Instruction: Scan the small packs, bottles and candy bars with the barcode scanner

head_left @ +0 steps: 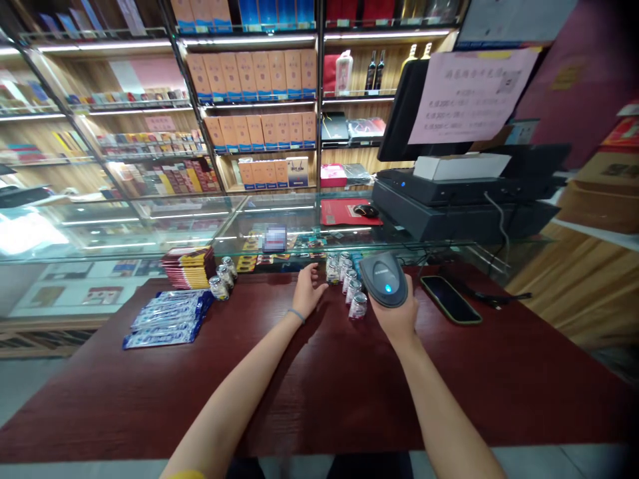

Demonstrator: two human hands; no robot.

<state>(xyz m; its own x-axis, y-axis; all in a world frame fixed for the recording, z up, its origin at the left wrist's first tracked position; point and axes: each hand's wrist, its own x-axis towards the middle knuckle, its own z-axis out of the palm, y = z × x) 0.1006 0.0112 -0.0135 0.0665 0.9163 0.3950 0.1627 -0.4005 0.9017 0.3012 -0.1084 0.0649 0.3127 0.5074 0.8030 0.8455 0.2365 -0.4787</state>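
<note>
My right hand [398, 318] is closed round a grey barcode scanner [383, 279] with a blue light, held just right of a row of small clear jars [352, 290] on the dark red counter [319, 386]. My left hand [308, 291] lies on the counter with fingers stretched toward the jars, touching or nearly touching the nearest jar [332, 271]. It holds nothing. A second small group of jars [222, 277] stands further left.
Blue packets [170, 319] and a stack of red and yellow bars [188, 266] lie at the left. A black phone [450, 299] lies to the right of the scanner. Behind stand a glass counter [200, 226], a till with a monitor [449, 193], and shelves of boxes.
</note>
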